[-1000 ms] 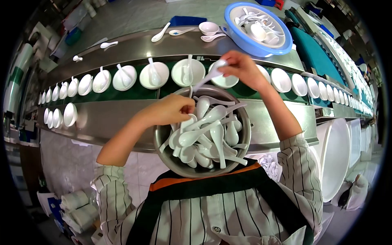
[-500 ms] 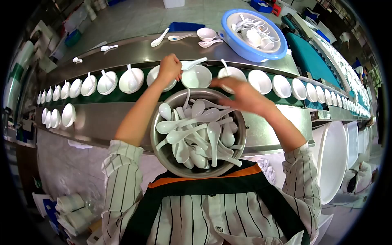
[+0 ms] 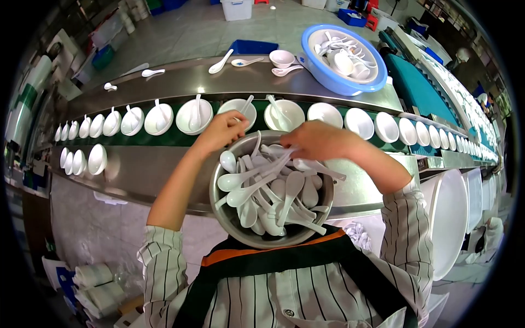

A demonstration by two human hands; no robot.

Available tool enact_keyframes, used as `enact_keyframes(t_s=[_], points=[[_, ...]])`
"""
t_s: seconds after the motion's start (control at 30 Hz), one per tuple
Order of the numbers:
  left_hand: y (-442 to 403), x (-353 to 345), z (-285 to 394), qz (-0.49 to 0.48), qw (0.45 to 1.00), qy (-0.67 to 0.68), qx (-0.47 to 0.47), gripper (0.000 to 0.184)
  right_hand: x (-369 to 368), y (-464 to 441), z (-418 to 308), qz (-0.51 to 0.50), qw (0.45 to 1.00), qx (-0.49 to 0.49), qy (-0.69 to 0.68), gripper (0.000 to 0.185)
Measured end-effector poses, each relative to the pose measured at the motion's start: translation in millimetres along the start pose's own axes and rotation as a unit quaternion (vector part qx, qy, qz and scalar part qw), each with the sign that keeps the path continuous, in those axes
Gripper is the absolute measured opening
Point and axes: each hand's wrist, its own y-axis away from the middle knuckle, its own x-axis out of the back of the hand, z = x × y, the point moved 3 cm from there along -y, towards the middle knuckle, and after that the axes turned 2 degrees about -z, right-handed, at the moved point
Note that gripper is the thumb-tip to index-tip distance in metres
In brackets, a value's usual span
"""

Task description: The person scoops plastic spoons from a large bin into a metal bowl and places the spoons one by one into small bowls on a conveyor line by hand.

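Observation:
My left hand [image 3: 223,131] is at the near rim of a white bowl [image 3: 236,106] with a spoon [image 3: 246,104] leaning in it. Its fingers are loosely bent and apart, with nothing visible in them. Over the back of a steel basin [image 3: 217,191], my right hand [image 3: 320,139] points its fingers down and pinches a white spoon [image 3: 287,156]; its fingertips are partly hidden. White soup spoons [image 3: 292,191] fill the basin. Just beyond it, another bowl [image 3: 292,112] has a spoon [image 3: 280,115] in it, and the bowl [image 3: 325,113] to its right holds none.
A row of white bowls runs along the green belt [image 3: 180,138]; those at left hold spoons. Several bowls [image 3: 97,159] stand on the near steel ledge. On the far ledge are loose spoons [image 3: 220,62], a small bowl [image 3: 281,58] and a blue basin [image 3: 314,71] of crockery.
The bowls have shifted left along the belt. My left hand has let go of a spoon, which now rests in a bowl. My right hand has come down to the spoons in the basin.

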Motion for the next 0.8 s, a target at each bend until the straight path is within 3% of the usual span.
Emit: enact_keyframes(t_s=[0.07,0.13,0.2,0.3,0.5,0.7,0.8], points=[[4.9,-17.5,-3.0,-0.03,0.998,0.016,-0.06,0.028,19.8,6.8,17.0,-0.022,0.997,-0.054,-0.043,0.024],[4.8,-37.1,4.4,-0.024,0.996,-0.022,-0.08,0.03,21.9,20.7,57.1,0.054,0.979,-0.037,-0.194,0.023],[7.9,-40.1,5.3,-0.021,0.995,-0.011,-0.1,0.028,23.9,30.0,84.2,0.13,0.934,-0.123,-0.31,0.022],[13.2,-45.7,7.8,-0.025,0.997,-0.023,-0.064,0.028,33.7,41.0,120.5,0.201,0.946,-0.15,-0.207,0.024],[5.1,-54.7,11.8,-0.006,0.998,-0.029,-0.062,0.03,-18.9,1.6,190.6,0.174,0.968,-0.171,0.055,0.023],[3.8,-59.3,0.9,0.001,0.997,-0.01,-0.083,0.025,20.3,7.6,174.3,0.282,0.936,-0.191,0.089,0.021],[-1.8,-65.0,-1.7,0.001,0.997,-0.013,-0.081,0.025,31.3,25.4,178.8,0.239,0.942,-0.209,0.111,0.022]])
